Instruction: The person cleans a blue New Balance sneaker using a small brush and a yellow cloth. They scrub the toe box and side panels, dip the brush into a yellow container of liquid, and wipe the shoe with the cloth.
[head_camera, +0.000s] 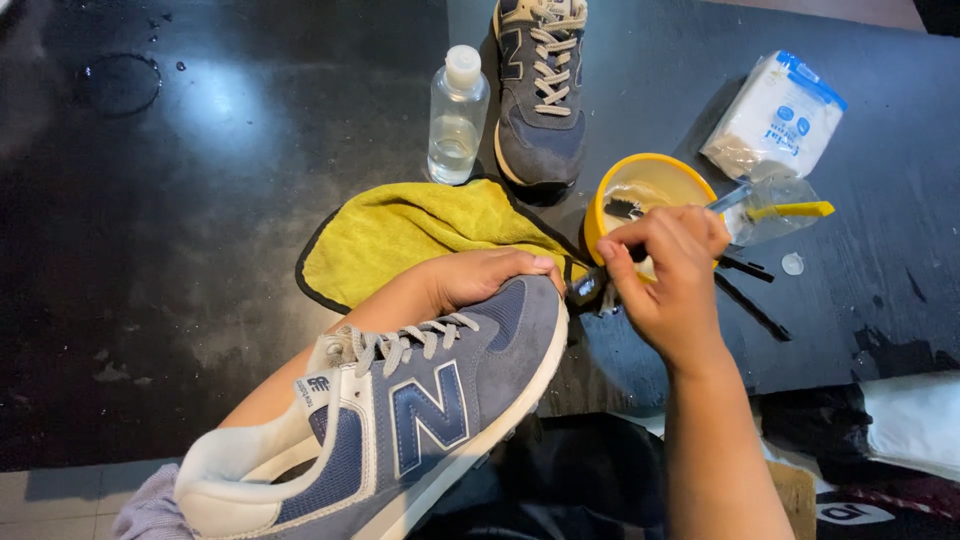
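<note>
My left hand (480, 275) grips the toe end of a blue suede sneaker (400, 420) with grey laces, holding it tilted above my lap. My right hand (665, 275) is closed on a small brush whose clear handle (730, 197) sticks out up to the right. Its bristles point at the sneaker's toe tip. Just behind my right hand stands a yellow bowl (650, 175) with soapy water and a dark brush head inside.
A yellow microfibre cloth (420, 225) lies on the black table (200, 200). Behind it stand a clear plastic bottle (457, 115) and the matching second sneaker (540, 90). A white tissue pack (775, 115), a plastic bag with a yellow tool (790, 210) and wet patches sit right.
</note>
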